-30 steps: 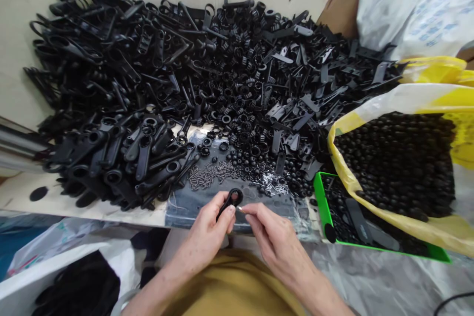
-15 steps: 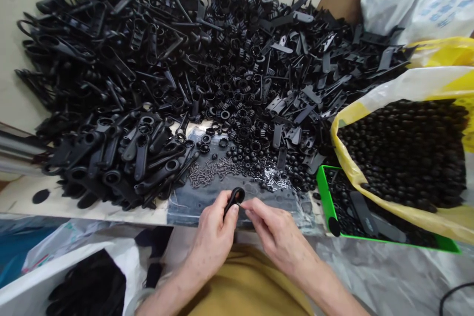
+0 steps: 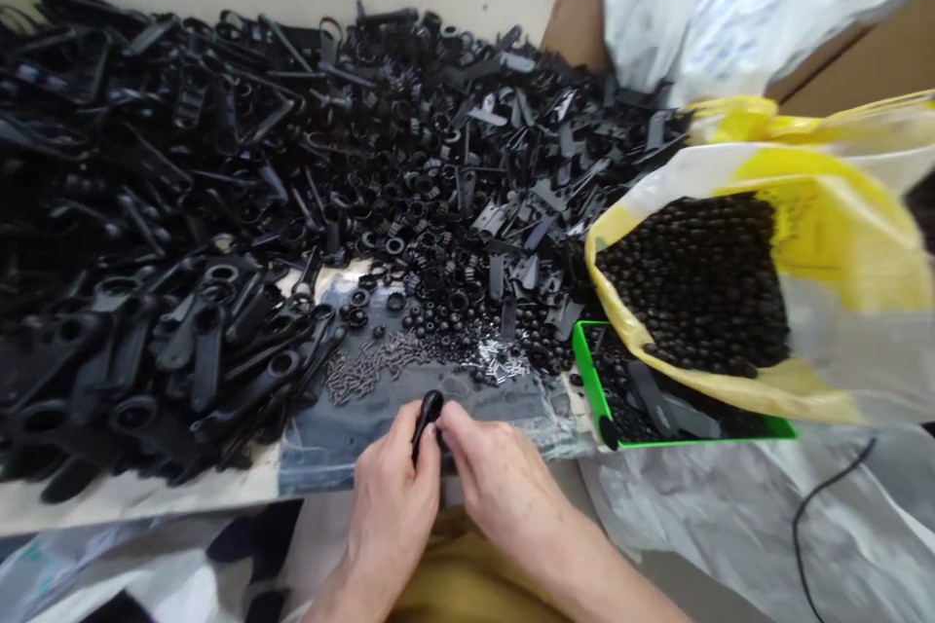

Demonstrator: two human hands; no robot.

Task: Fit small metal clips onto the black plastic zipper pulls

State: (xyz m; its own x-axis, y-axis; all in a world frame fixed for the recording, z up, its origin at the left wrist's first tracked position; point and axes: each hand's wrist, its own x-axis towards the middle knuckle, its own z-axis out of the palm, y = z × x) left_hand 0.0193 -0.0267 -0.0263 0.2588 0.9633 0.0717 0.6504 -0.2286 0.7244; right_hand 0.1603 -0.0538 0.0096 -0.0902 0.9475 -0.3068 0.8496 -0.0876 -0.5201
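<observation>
My left hand is closed around a black plastic handle with a ring-shaped head, the head pointing up and away from me. Against its right side press the fingertips of my right hand, pinched together; whatever lies between them is hidden. Just beyond both hands, on a grey plastic-covered patch, lie a heap of small dark springs and a scatter of short shiny metal pins. Small black balls sit behind these.
Finished-looking black handles are heaped on the left, with loose black rings and flat levers piled behind. To the right, a yellow-and-white bag of black balls leans over a green-edged tray. A cable hangs lower right.
The view has swung to the right, so everything sits further left. My right fingers have closed in against the handle's side, and the handle's ring has turned more edge-on.
</observation>
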